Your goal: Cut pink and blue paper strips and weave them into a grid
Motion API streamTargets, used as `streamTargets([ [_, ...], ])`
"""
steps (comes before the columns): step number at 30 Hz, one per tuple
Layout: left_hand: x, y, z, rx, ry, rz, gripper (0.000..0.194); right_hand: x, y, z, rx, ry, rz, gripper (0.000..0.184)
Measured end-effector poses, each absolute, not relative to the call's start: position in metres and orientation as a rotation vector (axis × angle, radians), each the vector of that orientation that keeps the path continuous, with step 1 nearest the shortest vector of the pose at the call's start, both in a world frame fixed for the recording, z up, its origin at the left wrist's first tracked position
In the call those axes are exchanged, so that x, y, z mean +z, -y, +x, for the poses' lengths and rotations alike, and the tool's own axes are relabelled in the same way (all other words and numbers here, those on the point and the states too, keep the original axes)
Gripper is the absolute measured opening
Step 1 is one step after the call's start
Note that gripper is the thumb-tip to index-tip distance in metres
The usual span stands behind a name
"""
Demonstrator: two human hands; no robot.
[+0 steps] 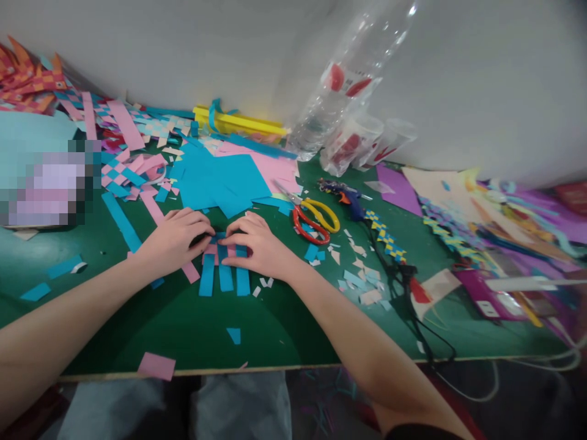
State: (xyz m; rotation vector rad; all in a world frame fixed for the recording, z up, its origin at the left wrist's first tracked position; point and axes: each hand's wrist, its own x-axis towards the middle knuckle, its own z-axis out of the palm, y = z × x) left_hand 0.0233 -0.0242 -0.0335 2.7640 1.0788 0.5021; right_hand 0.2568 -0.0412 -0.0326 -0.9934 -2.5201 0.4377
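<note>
A small weave of blue and pink paper strips lies on the green table, its blue ends fanning down toward me. Its upper left corner is pinched by the curled fingers of my left hand. On the right side, the bent fingers and thumb of my right hand grip and press the same weave, hiding part of it. A long pink paper strip runs under my left hand. Blue paper sheets lie just beyond both hands, with red-and-yellow-handled scissors to their right.
A glue gun with a black cord lies right of the scissors. Plastic bottle and cups stand by the wall. Woven paper pieces crowd the back left. Paper scraps litter the table, whose front edge is near me.
</note>
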Motion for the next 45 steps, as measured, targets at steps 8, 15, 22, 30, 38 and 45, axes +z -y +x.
streamTargets([
  [8,-0.035,0.023,0.021,0.473,-1.062,2.718,0.034,-0.033,0.042,0.252,0.452,2.474,-1.058,0.027],
  [15,-0.036,0.023,0.02,0.461,-1.07,2.71,0.031,-0.036,0.042,0.248,0.46,2.428,-1.101,0.02],
  [22,-0.035,0.023,0.021,0.466,-1.065,2.72,0.031,-0.037,0.043,0.243,0.417,2.392,-1.147,0.01],
  [30,-0.037,0.024,0.021,0.496,-1.066,2.723,0.032,-0.035,0.039,0.242,0.548,2.315,-1.178,0.007],
  [38,-0.034,0.027,0.022,0.643,-0.937,2.832,0.022,-0.038,0.036,0.243,0.631,2.248,-1.145,0.009],
  [45,-0.032,0.028,0.023,0.651,-0.908,2.656,0.027,-0.039,0.036,0.243,0.655,2.205,-1.149,0.011],
])
